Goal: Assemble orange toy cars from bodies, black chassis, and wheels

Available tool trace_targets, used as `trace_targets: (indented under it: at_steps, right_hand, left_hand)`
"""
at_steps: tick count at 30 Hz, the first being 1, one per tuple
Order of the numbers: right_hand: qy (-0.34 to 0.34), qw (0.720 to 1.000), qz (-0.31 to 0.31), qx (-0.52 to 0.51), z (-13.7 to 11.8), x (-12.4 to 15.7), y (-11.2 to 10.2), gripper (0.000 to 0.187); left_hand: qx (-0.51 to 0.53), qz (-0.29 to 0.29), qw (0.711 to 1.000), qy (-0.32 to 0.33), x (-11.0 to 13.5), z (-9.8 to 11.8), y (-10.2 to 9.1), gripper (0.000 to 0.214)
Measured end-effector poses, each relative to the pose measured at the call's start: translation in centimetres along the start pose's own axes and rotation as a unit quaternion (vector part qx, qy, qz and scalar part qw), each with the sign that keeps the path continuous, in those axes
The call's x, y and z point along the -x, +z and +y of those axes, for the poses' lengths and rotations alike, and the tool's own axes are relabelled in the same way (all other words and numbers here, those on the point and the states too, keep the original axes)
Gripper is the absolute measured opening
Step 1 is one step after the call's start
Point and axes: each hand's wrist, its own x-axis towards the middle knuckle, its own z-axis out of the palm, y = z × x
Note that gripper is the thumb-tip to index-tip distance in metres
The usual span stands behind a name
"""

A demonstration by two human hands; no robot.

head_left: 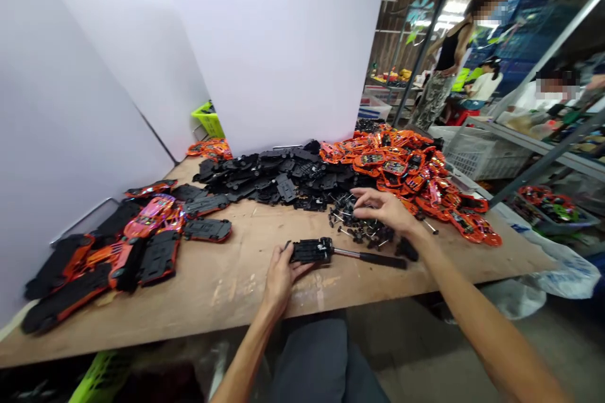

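Observation:
My left hand (280,277) grips a black toy car chassis (309,250) by its left end, low over the front of the table. Against the chassis's right end lies a tool (368,257) with a metal shaft and a black grip; its far end is hidden. My right hand (387,211) hovers at the loose wheel axles (362,227), its fingers apart and slightly curled, with nothing visible in them. Behind the axles a heap of black chassis (265,173) meets a heap of shiny orange car bodies (401,160).
Joined toy cars (161,255) lie on the wooden table (236,302) at left, several upside down. White panels (283,50) stand behind. A metal rack post (428,31) rises at right. Other people (451,50) are beyond, near a white basket (477,154).

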Motion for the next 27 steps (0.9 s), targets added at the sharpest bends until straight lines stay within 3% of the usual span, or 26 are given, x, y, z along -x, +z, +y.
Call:
trace_targets:
  at_steps: [3, 6, 8, 10, 12, 15, 16, 18, 21, 23, 27]
  right_hand:
    - [-0.107, 0.987, -0.109, 0.053, -0.8, 2.5, 7.4, 0.014]
    - [-0.161, 0.979, -0.076, 0.098, 0.1, 4.9, 13.5, 0.04]
    - [-0.171, 0.978, -0.041, 0.115, 0.9, 5.9, 15.8, 0.06]
    - [-0.184, 0.973, -0.035, 0.132, 1.4, 6.2, 16.3, 0.071]
    - [-0.204, 0.965, -0.051, 0.154, 1.5, 5.8, 14.6, 0.076]
    - [-0.177, 0.959, 0.011, 0.221, 2.0, 4.2, 7.5, 0.057]
    - [-0.129, 0.953, 0.077, 0.263, 2.4, 3.6, 4.3, 0.043]
    - [0.018, 0.91, 0.166, 0.38, 3.8, 2.5, -2.1, 0.038]
    - [0.086, 0.892, 0.171, 0.41, 6.3, 1.1, -9.5, 0.039]
    - [0.098, 0.899, 0.15, 0.399, 7.6, 0.5, -12.2, 0.039]
    - [0.117, 0.927, 0.117, 0.337, 8.1, -0.1, -15.2, 0.044]
  left_hand:
    - [0.006, -0.029, 0.999, 0.013, 0.3, -0.2, 0.0, 0.035]
    - [-0.016, -0.04, 0.999, 0.012, 0.8, -0.5, -0.5, 0.043]
    - [-0.051, -0.032, 0.998, 0.016, 1.2, -0.7, -1.0, 0.046]
    - [-0.093, -0.012, 0.995, 0.027, 1.5, -0.8, -1.2, 0.046]
    - [-0.11, 0.012, 0.994, 0.022, 1.7, -0.6, -1.3, 0.042]
    - [-0.064, 0.019, 0.998, -0.005, 1.7, 0.1, -1.3, 0.027]
    - [-0.048, 0.016, 0.999, -0.009, 1.7, 0.4, -1.4, 0.021]
    - [-0.036, 0.014, 0.999, -0.009, 1.6, 0.9, -1.8, 0.012]
    - [-0.045, 0.022, 0.999, -0.004, 1.3, 1.1, -2.6, 0.007]
    - [-0.053, 0.026, 0.998, -0.002, 1.2, 0.9, -3.0, 0.007]
    - [-0.077, 0.028, 0.997, -0.006, 1.6, 0.8, -3.2, 0.01]
